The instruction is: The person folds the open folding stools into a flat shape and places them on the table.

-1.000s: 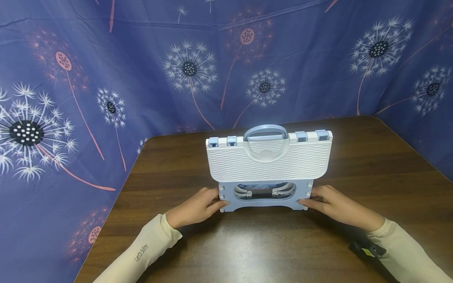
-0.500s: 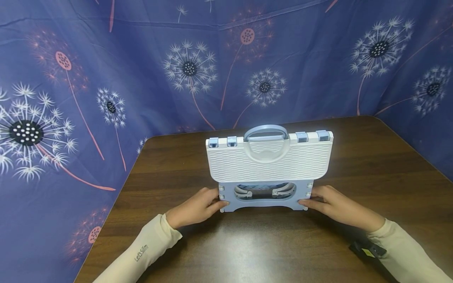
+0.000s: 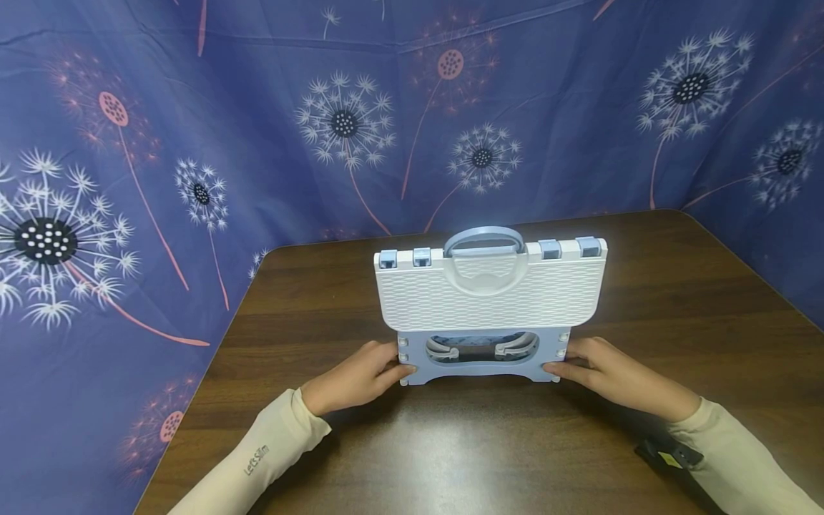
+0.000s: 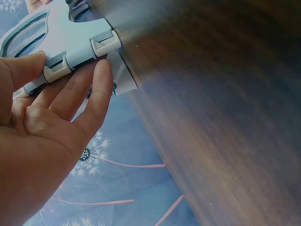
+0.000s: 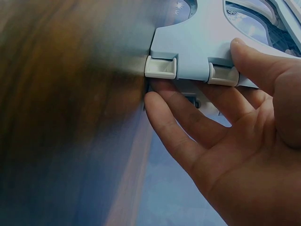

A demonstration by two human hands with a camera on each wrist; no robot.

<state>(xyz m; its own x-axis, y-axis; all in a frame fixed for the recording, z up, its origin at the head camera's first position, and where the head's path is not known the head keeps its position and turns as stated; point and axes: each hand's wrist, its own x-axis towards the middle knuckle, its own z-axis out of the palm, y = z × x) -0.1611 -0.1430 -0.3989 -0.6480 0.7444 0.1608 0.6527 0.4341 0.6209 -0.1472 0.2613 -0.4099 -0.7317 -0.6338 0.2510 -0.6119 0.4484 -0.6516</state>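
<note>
Scarcely any movement shows since the earlier frame. Blue dandelion-print cloth (image 3: 270, 129) hangs toward 12 o'clock, beyond a brown wooden table (image 3: 309, 307). On it, at about 4 o'clock from the middle of the head view, stands a white-and-blue folding stool (image 3: 489, 306). At the stool's 8 o'clock, the left hand (image 3: 355, 379) grips one side edge, thumb in front, fingers behind; at 4 o'clock, the right hand (image 3: 616, 379) grips the opposite edge likewise, partly closed too. A blue handle (image 3: 483, 232) arches at 12 o'clock.
</note>
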